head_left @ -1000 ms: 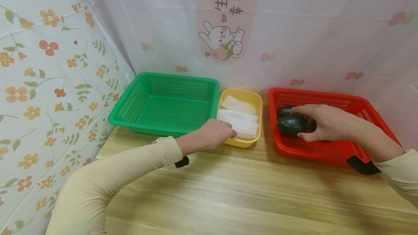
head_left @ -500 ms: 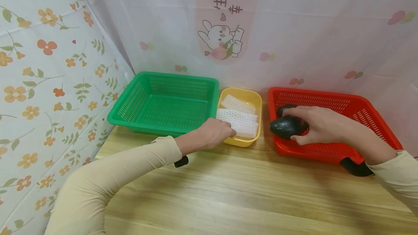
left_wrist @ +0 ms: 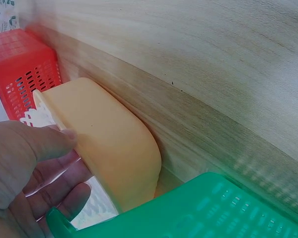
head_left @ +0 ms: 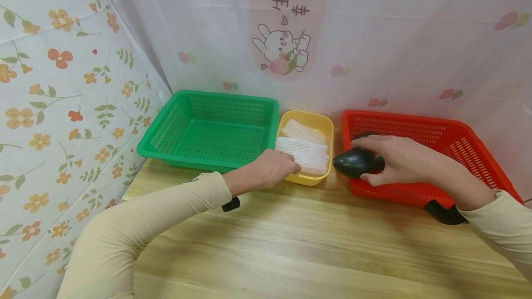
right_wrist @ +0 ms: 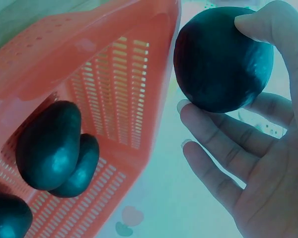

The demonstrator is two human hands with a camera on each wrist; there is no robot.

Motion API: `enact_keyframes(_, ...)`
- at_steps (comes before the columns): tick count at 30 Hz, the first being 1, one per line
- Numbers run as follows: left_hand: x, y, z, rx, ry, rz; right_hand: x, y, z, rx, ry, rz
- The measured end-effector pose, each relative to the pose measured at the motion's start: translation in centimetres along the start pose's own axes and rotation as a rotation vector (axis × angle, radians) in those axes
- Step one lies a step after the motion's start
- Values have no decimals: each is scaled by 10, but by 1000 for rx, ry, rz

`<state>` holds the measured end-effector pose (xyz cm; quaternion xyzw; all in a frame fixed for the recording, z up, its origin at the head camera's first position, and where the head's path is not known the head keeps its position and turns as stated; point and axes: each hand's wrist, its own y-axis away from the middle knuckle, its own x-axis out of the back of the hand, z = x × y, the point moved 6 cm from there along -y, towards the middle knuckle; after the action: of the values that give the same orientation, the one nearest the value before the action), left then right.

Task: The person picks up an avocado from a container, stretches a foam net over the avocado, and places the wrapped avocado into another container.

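Shifted the dark fruit [head_left: 357, 163] leftward since a second ago, from inside the red basket [head_left: 382, 193] to over its left rim, with one end out in the gap toward the tray [head_left: 305, 180]; could not tell from above whether touching the rim or clear of it; grasped the fruit in the right hand [head_left: 403, 158], with thumb on one side and fingers on the other; kept the left hand [head_left: 272, 170] where seen earlier, at the tray's near left corner, pinching the wall there with thumb outside and fingers inside, close to the white nets [head_left: 303, 151]; found the nets unmoved, stacked loosely in the tray; saw three more fruits [right_wrist: 48, 145] in the red basket from the right wrist, including two overlapping and one cut off by the picture's edge; got only a sliver of one from the head view, behind the right hand; had the green basket [head_left: 199, 163] just left of the tray, below the left hand in the left wrist view; saw wood table [head_left: 291, 243] in front and printed cloth [head_left: 374, 45] behind.
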<state>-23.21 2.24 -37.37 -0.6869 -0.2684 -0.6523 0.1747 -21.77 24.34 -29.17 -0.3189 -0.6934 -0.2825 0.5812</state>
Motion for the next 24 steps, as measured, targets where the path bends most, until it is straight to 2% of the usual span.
enact_keyframes(13,-1,1,-1,-3,-15,-7,-9,-12,-23,79,-37,4)
enact_keyframes(24,0,-1,0,-12,-43,-1,-23,-19,-47,154,24,-16)
